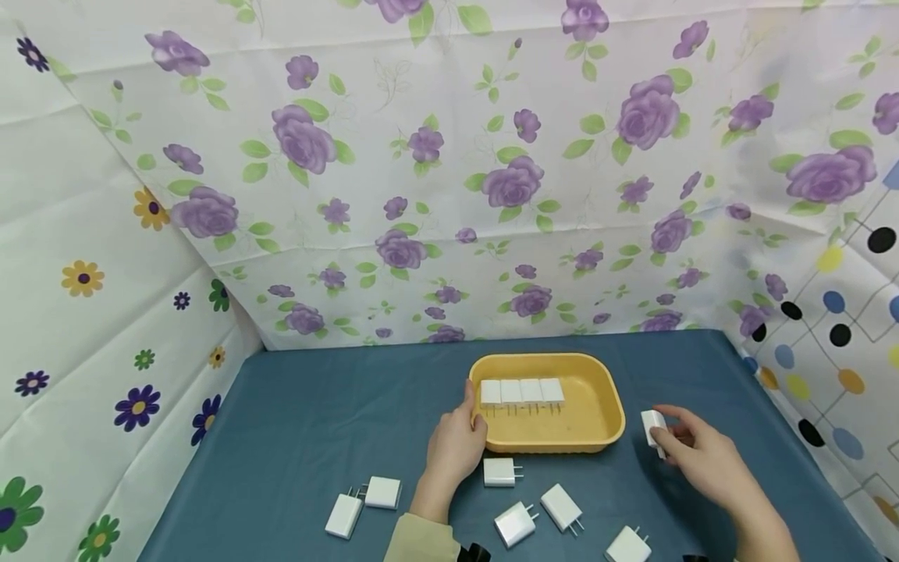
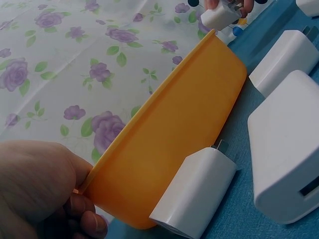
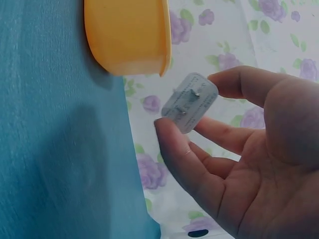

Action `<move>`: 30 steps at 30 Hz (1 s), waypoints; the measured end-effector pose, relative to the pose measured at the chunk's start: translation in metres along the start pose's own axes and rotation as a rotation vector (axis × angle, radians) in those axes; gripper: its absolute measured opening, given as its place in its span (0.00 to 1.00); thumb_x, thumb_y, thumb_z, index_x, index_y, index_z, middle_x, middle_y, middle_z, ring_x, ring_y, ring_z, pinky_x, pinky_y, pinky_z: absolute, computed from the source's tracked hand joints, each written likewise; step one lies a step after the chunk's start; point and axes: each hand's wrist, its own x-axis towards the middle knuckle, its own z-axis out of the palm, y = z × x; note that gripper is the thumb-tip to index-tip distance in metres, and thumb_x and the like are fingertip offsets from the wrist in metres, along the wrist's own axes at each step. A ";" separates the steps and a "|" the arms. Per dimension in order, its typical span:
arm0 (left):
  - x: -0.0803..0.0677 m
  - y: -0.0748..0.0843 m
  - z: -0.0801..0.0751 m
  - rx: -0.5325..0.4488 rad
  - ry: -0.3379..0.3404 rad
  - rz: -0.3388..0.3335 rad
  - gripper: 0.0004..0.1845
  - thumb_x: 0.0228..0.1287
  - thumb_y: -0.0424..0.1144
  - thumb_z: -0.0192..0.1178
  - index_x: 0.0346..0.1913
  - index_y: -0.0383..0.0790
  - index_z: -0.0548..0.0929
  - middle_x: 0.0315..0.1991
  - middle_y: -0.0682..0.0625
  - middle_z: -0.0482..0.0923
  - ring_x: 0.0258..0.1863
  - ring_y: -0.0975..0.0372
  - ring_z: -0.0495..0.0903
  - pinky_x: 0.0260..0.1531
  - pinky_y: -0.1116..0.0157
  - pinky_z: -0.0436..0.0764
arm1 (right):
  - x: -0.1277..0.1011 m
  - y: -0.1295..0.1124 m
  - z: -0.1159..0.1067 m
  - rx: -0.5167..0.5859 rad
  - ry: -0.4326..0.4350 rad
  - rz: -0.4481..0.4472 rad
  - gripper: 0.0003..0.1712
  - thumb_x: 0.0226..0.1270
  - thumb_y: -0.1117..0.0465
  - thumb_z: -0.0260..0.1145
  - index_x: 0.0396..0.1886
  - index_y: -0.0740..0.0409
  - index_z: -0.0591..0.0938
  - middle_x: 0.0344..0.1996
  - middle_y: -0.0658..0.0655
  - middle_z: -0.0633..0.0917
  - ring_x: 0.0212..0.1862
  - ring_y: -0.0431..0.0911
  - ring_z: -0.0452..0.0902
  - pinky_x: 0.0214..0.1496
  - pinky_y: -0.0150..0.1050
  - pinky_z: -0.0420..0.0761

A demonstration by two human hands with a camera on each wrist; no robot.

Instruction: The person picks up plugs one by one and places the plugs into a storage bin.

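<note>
Left hand [image 1: 453,443] grips yellow tray [image 1: 591,410] at its left rim; beyond its right edge, across open cloth [image 1: 634,460], right hand [image 1: 711,459] pinches a charger [image 1: 652,425].

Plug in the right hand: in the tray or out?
Out. The right hand holds the white plug beside the yellow tray, outside its rim.

Bright head view, 2 dimmer wrist views

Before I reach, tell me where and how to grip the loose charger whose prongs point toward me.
Probably best to pinch that charger across its two long sides, from above and slightly right: it lies flat, its prongs stick out of the near end, and another charger sits close on its left.
</note>
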 end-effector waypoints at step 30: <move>0.001 -0.002 0.002 -0.005 0.001 0.029 0.36 0.79 0.35 0.57 0.85 0.35 0.60 0.14 0.52 0.66 0.11 0.63 0.60 0.15 0.63 0.57 | -0.009 -0.049 0.048 0.142 0.148 -0.192 0.40 0.76 0.36 0.67 0.77 0.52 0.75 0.54 0.60 0.86 0.48 0.49 0.85 0.42 0.39 0.84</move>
